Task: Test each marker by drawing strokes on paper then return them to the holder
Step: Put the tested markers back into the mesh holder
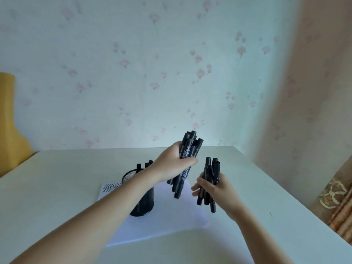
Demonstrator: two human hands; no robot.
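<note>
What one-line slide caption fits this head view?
Left hand and right hand each grip black markers above paper beside a mesh holder.

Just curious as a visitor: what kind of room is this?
Probably a room in a home, perhaps a bedroom or study: flowered wallpaper, a patterned curtain, and a plain white desk with a mesh pen holder.

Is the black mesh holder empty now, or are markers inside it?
Not empty: a few marker tops stick up above the mesh holder rim, behind the left forearm.
</note>
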